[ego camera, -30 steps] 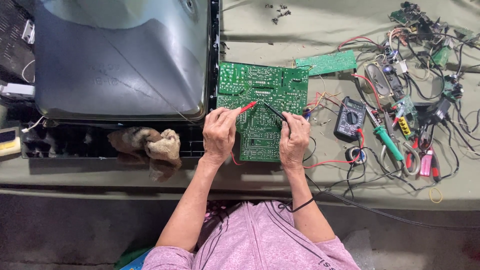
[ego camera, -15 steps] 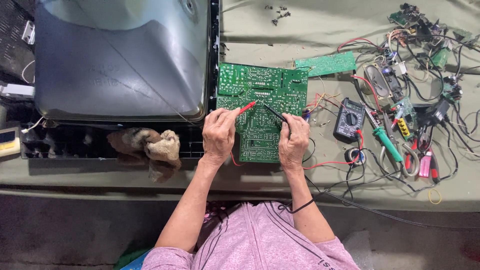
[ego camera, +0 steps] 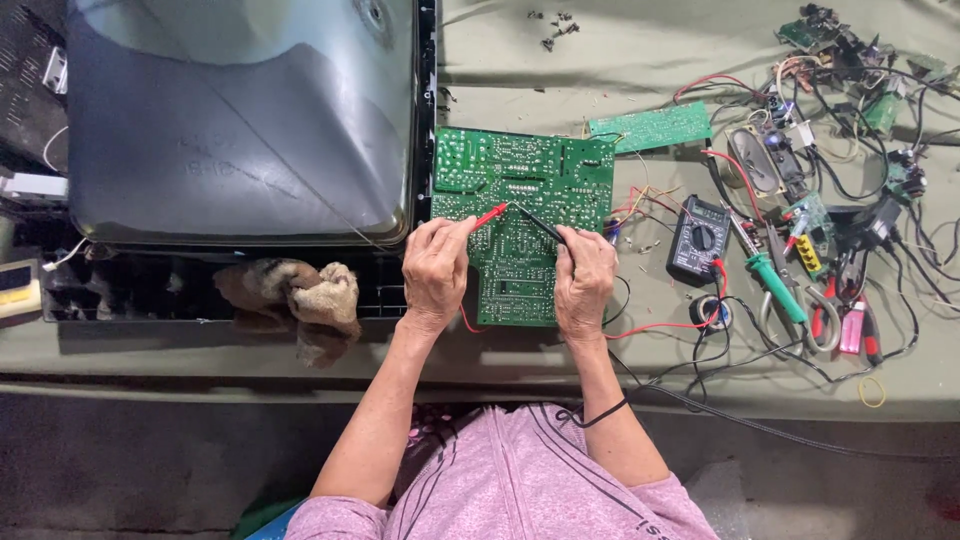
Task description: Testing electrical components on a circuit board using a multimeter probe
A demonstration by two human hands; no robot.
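Hardly moved since a second ago: left hand [ego camera: 435,268] gripped red probe [ego camera: 488,216], right hand [ego camera: 585,280] gripped black probe [ego camera: 538,224], tips stayed mid green circuit board [ego camera: 520,200].

Green circuit board [ego camera: 520,215]: We see a big green board lying flat on the cloth-covered table. It is shaped like an L, wide at the top and narrower at the bottom. Its solder side faces up, with lots of tiny silver dots and pale lines. It sits just beside the old TV, touching its dark edge.

Red probe [ego camera: 488,217]: We hold this thin red stick in our left hand [ego camera: 436,272]. It is tilted, and its tip touches the board near the middle.

Black probe [ego camera: 538,224]: We hold this thin black stick in our right hand [ego camera: 584,280]. It is tilted too. Its tip meets the board right next to the red tip.
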